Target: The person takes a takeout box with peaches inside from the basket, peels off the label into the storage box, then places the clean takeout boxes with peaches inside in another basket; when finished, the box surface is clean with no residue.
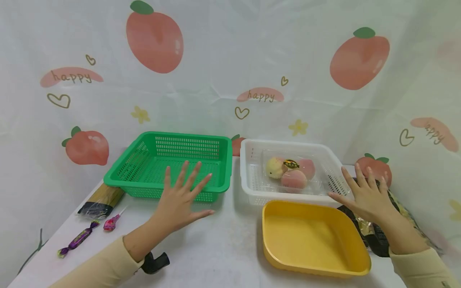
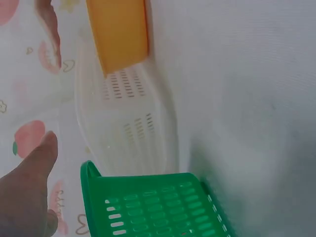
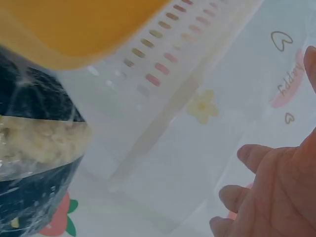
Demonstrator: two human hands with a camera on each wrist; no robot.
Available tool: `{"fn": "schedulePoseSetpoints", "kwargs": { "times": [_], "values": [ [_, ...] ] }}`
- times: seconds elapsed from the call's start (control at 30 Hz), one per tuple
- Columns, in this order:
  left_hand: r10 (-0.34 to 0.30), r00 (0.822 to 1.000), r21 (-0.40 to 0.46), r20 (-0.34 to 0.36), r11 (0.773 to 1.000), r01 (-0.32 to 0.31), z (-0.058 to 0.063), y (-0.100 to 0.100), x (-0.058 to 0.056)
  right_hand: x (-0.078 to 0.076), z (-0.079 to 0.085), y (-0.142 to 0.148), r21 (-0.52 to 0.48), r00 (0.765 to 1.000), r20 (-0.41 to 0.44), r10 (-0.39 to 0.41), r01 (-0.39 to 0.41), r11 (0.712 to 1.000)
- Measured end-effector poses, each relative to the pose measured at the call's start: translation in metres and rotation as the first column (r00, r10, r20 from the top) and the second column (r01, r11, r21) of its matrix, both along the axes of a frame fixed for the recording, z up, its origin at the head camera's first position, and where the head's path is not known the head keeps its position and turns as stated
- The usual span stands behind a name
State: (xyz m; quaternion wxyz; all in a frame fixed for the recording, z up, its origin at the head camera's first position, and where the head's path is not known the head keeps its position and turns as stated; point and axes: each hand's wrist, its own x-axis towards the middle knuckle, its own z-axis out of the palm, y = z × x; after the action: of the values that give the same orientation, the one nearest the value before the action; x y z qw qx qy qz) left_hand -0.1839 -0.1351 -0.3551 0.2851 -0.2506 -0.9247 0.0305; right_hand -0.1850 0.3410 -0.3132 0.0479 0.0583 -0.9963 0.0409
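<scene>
My left hand (image 1: 181, 200) is held with fingers spread above the table, in front of the green basket (image 1: 169, 185), holding nothing. Fingers likewise spread, my right hand (image 1: 371, 196) hovers over the right side, near the white basket (image 1: 252, 192) and a dark plastic package (image 1: 378, 240). Inside the white basket lies a clear plastic box with several peaches (image 1: 294, 179) and a black-and-gold label. A yellow basin (image 1: 313, 236) stands in front of it. In the right wrist view, the package (image 3: 39, 143) shows a pale band of contents beside the yellow basin (image 3: 74, 39).
At left, a bag of thin yellowish sticks (image 1: 102, 200) lies partly beneath the green basket. A lollipop (image 1: 112, 222) and a purple wrapped candy (image 1: 78, 240) lie before it. A black curved object (image 1: 155, 263) sits below my left wrist. A peach-printed cloth (image 1: 216, 60) hangs behind.
</scene>
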Motion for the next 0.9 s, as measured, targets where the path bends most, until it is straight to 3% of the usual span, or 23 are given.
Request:
{"fn": "schedulePoseSetpoints", "kwargs": {
  "times": [0.33,0.63,0.8,0.9],
  "values": [
    [-0.020,1.000,0.019,0.001,1.000,0.020,0.005,0.022,-0.010,-0.036,0.018,0.001,-0.100,0.990,0.139,0.004,0.010,0.995],
    [-0.048,0.994,0.076,0.095,0.996,0.041,0.015,0.050,-0.020,-0.073,0.036,0.008,-0.220,0.968,0.251,-0.006,0.063,0.973],
    [-0.036,0.984,0.089,0.174,0.996,0.021,0.020,0.065,-0.024,-0.090,0.041,0.013,-0.389,0.949,0.308,0.066,0.062,0.919],
    [-0.040,0.976,0.103,0.215,0.994,0.018,0.025,0.072,-0.025,-0.099,0.041,0.019,-0.502,0.916,0.393,0.084,0.137,0.854]
  ]
}}
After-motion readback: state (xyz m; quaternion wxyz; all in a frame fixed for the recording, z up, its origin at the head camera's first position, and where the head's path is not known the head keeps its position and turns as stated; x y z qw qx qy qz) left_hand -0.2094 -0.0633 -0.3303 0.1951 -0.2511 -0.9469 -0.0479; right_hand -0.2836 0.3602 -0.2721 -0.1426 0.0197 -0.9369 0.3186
